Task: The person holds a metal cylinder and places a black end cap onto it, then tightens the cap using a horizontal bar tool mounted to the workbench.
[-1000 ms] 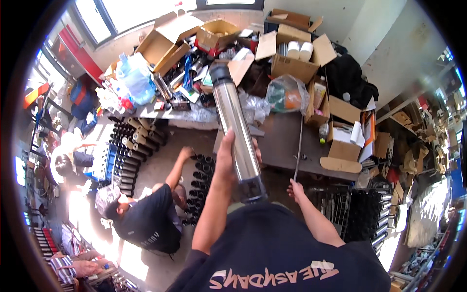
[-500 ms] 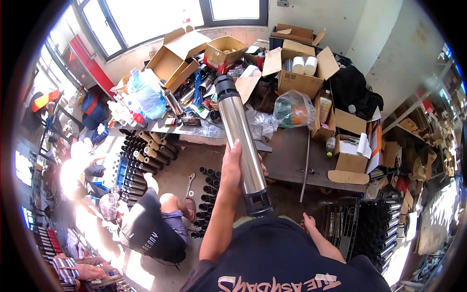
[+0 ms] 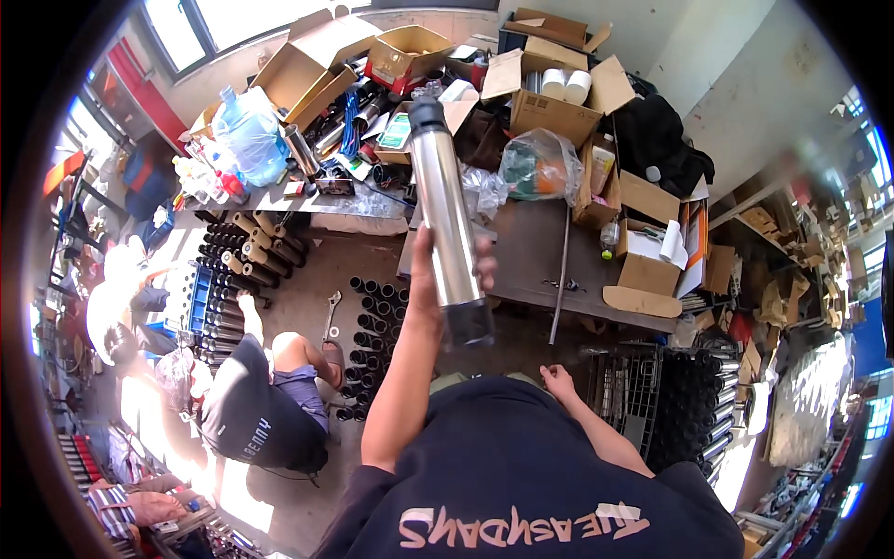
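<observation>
My left hand (image 3: 445,275) is wrapped around the lower part of a long steel cylinder (image 3: 445,216), held up in front of me above the cluttered workbench (image 3: 531,252). Its long axis runs nearly straight away from me, dark cap (image 3: 428,114) at the far end and dark base (image 3: 468,326) nearest my chest. My right hand (image 3: 560,380) hangs low, fingers loosely open and holding nothing (well apart from the tube, below and to its right). Only 1 hand bears it, so the left is nearer.
</observation>
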Demonstrator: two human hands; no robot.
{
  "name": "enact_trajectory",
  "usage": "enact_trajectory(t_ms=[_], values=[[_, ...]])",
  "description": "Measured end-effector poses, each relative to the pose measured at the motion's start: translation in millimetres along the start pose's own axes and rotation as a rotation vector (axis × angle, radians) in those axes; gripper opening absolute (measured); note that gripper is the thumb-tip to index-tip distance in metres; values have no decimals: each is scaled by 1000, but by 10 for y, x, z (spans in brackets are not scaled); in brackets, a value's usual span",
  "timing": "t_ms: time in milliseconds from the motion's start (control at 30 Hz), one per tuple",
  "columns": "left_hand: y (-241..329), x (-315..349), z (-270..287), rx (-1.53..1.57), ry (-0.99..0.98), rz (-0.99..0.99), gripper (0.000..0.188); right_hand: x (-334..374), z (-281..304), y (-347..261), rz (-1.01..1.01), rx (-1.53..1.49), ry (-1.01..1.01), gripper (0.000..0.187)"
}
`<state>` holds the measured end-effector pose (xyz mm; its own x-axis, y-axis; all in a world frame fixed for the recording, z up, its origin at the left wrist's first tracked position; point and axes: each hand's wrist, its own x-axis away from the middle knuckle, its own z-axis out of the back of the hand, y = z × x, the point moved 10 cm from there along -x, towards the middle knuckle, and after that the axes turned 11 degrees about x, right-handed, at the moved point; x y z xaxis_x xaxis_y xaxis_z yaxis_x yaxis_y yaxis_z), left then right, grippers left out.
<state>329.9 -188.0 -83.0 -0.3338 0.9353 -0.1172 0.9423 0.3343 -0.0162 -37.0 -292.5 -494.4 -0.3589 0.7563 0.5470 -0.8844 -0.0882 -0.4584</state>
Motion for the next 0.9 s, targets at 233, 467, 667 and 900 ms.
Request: enact_trajectory(t_ms=[233, 467, 667, 900], values=[[-48, 42, 417, -115, 215, -89, 67, 128, 91, 236, -15, 167, 15, 58], [76, 252, 419, -326, 390, -65, 75, 326, 46, 515, -135, 183, 9, 56], [30, 268, 387, -199, 271, -54, 76, 332, 62, 341, -149, 216, -23, 55], [-94, 265, 146, -82, 146, -55, 76, 0, -13, 195, 1, 141, 54, 41]])
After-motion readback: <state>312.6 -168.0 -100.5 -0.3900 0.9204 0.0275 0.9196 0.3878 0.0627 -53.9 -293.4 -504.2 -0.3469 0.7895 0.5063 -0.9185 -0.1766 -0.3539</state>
